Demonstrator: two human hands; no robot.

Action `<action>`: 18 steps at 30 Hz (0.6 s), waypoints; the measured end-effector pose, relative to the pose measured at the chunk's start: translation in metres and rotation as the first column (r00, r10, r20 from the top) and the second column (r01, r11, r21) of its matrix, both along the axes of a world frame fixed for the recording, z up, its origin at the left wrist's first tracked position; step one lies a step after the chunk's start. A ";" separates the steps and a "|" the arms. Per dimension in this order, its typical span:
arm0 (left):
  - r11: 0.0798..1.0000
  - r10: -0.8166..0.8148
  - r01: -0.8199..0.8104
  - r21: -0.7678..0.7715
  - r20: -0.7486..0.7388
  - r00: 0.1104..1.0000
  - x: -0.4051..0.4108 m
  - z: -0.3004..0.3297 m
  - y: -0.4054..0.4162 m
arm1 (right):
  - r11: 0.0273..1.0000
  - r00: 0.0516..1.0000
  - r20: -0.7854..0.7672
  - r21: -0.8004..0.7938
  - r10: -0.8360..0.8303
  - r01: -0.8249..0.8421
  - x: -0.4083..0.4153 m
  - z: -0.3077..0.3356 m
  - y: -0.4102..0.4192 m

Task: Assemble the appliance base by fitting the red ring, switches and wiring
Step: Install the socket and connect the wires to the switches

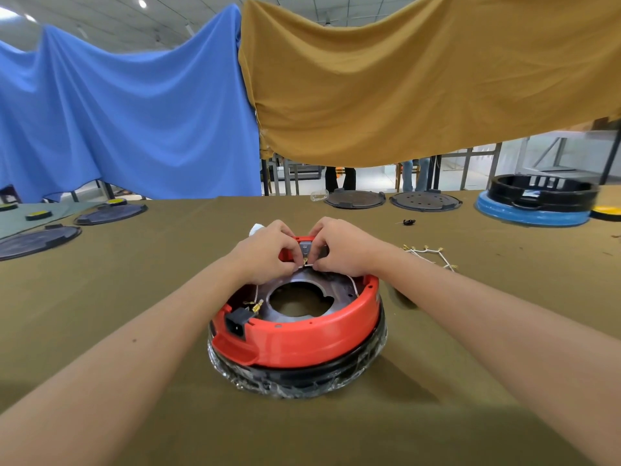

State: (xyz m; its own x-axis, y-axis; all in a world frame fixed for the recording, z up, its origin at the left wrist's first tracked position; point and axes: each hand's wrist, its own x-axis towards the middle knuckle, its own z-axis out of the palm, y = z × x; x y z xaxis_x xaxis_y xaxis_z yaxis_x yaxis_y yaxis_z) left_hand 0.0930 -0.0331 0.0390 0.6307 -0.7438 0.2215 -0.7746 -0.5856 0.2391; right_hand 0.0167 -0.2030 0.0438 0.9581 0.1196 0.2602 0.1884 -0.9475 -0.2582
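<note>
The appliance base (302, 375) stands on the table in front of me, black and wrapped in clear film, with the red ring (312, 334) seated on top. A black power socket (237, 322) sits in the ring's near left side, brass terminals beside it. Inside lies a grey metal plate (331, 290) with a round hole. At the ring's far side my left hand (265, 253) and my right hand (342, 252) meet over a switch (305, 247). Both pinch a thin white wire (311, 265) with a brass terminal at the switch. The fingertips hide the joint.
A loose bundle of white wires with brass terminals (428, 255) lies right of the base. A small black part (409, 222) lies farther back. Dark round plates (355, 199) line the far edge and left side. A black base on a blue ring (537, 205) stands far right.
</note>
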 end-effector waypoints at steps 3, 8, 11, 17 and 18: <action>1.000 0.004 -0.004 -0.005 0.009 1.000 -0.001 0.000 0.000 | 1.000 1.000 0.010 -0.010 -0.009 0.009 0.000 0.000 0.001; 0.999 0.005 -0.006 0.037 0.040 0.999 -0.001 -0.001 0.000 | 1.000 1.000 0.016 -0.018 -0.008 0.008 -0.003 0.000 0.002; 0.998 -0.005 0.001 0.060 0.054 0.999 0.000 -0.002 -0.001 | 1.000 1.000 0.014 -0.010 -0.002 0.002 -0.004 0.001 0.002; 0.997 -0.007 -0.001 0.083 0.090 0.996 0.002 -0.004 -0.001 | 1.000 1.000 0.021 -0.009 -0.001 0.001 -0.003 0.001 0.002; 0.996 -0.005 -0.003 0.087 0.095 0.995 0.002 -0.004 -0.001 | 1.000 1.000 0.021 -0.010 -0.002 0.003 -0.004 0.001 0.002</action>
State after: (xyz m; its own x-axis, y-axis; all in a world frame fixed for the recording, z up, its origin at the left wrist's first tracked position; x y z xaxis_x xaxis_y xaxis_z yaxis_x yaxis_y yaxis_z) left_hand 0.0948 -0.0345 0.0347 0.6090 -0.7634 0.2154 -0.7920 -0.6001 0.1123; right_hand 0.0131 -0.2011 0.0448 0.9527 0.1198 0.2794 0.1914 -0.9504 -0.2451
